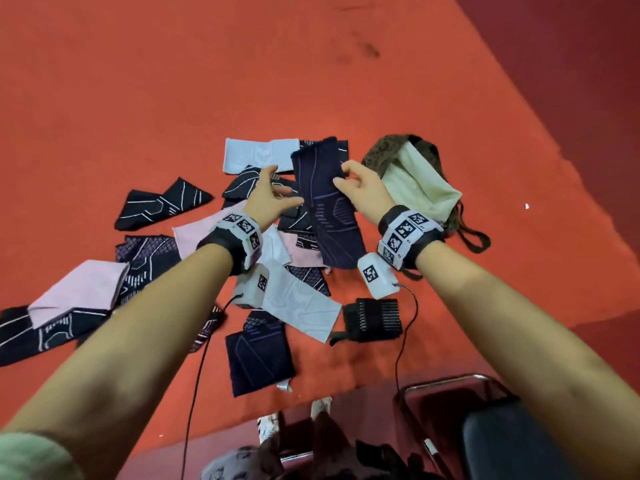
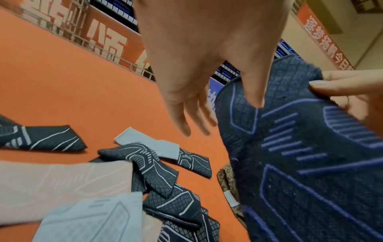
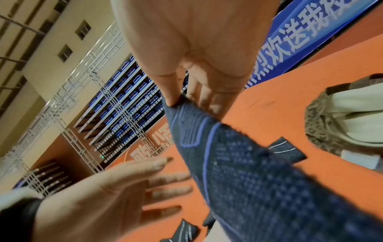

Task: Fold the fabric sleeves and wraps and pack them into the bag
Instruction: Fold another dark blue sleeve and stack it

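Note:
A navy sleeve with purple line pattern (image 1: pixel 325 202) (image 2: pixel 300 155) (image 3: pixel 238 172) hangs lifted above the pile. My right hand (image 1: pixel 356 183) (image 3: pixel 186 98) pinches its right edge between thumb and fingers. My left hand (image 1: pixel 277 195) (image 2: pixel 192 117) (image 3: pixel 145 183) is beside the sleeve's left edge with fingers spread and straight, holding nothing. The brown patterned bag (image 1: pixel 415 174) (image 3: pixel 342 121) with a cream lining lies open on the floor to the right. Several dark, pink and light blue sleeves (image 1: pixel 145 258) (image 2: pixel 157 170) lie scattered below my hands.
An orange-red floor mat (image 1: pixel 173 81) spreads all around. A folded navy sleeve (image 1: pixel 258 358) and a black ribbed wrap (image 1: pixel 372 320) lie nearer me. A dark chair (image 1: pixel 485 427) stands at the lower right, with cables trailing from my wrists.

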Available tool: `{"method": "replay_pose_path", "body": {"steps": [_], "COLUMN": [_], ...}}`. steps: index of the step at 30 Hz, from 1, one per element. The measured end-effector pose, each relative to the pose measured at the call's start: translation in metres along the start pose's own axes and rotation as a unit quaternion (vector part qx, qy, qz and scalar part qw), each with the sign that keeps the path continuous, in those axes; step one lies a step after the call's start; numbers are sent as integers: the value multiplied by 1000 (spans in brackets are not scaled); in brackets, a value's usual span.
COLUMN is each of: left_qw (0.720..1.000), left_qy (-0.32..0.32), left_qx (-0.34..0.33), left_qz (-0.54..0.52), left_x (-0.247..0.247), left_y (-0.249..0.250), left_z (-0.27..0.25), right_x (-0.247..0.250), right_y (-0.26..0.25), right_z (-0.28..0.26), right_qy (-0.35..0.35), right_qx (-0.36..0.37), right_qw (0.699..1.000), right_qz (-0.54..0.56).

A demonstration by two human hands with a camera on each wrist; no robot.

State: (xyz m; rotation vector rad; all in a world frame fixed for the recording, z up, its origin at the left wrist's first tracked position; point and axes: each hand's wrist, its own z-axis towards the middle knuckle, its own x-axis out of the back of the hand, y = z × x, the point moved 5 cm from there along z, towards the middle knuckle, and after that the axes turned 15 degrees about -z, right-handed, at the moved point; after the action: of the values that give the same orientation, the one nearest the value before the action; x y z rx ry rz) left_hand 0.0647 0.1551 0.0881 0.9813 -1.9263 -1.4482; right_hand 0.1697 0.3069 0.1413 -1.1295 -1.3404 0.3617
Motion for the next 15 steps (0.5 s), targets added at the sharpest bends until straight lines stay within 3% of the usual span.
{"method": "replay_pose_path", "body": {"steps": [3,7,11,13,15], "left_qw": [992,984,964,962,953], "left_qy": [-43,-41,-85,-48,15], "left_qx": [94,133,180,168,146], "left_qz": [-78,-115,-174,-208,-266], "left_x": [4,23,38,46,59], "left_y": [-12,-28,-46,-45,-46], "left_z": [-21,-38,-56,-66,-68], "right_x": [-10,-34,-49,-57,-72], "right_y": [-23,-37,-43,-39,-30], "right_z": [-11,-20,-28,-31,-35], "right_qy": [-3,-14,-9,-15,-83], "right_qx": [-3,-25,-42,-67,-104], "right_qw": [999,997,995,994,988], "right_qz": [40,65,87,88,76]}}
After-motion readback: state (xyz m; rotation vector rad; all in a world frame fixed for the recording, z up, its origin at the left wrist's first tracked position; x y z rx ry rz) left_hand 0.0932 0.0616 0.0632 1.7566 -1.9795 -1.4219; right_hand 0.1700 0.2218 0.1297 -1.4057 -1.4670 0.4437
